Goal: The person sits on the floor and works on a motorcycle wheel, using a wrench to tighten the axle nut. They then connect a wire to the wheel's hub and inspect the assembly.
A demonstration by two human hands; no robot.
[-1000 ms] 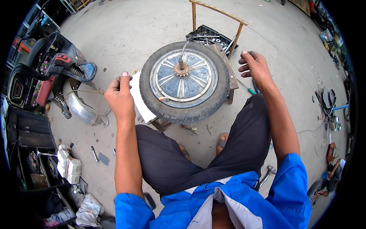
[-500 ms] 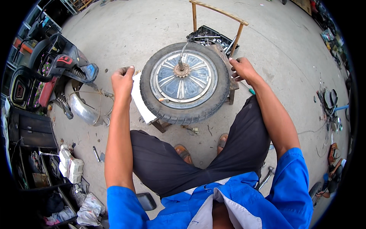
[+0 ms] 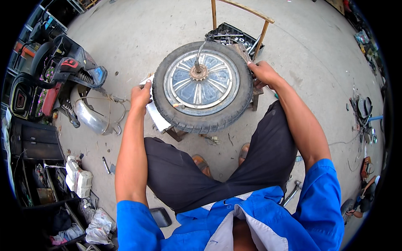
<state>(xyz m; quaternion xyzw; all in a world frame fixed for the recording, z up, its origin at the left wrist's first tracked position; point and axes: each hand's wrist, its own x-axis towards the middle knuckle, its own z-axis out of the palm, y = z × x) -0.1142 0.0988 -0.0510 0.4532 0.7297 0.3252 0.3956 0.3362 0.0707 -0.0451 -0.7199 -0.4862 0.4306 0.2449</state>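
Note:
A wheel [image 3: 218,96] with a black tyre and a spoked metal hub lies flat on a low wooden stand [image 3: 256,101]. From its centre rises an axle [image 3: 197,63] with a small rusty sprocket [image 3: 199,72] and a cable. My right hand [image 3: 266,75] closes on the tyre's right edge, thumb at the rim and fingers curled below. At the left side, my left hand [image 3: 140,95] hovers beside the tyre with thumb and fingers apart and nothing visible between them. White sheet-like material [image 3: 157,119] sticks out under the wheel near it.
Behind the wheel sits a black crate of tools [image 3: 229,35], beside a wooden frame [image 3: 264,35]. Scooter parts [image 3: 75,77] and a silver rounded cover [image 3: 90,115] stand to the left. Tools, including a wrench [image 3: 292,193], lie on the floor. Another person [image 3: 368,194] is at the far right.
Both hands have come closer to the tyre. My right hand has moved onto its right edge; my left hand has shifted slightly right and down beside it.

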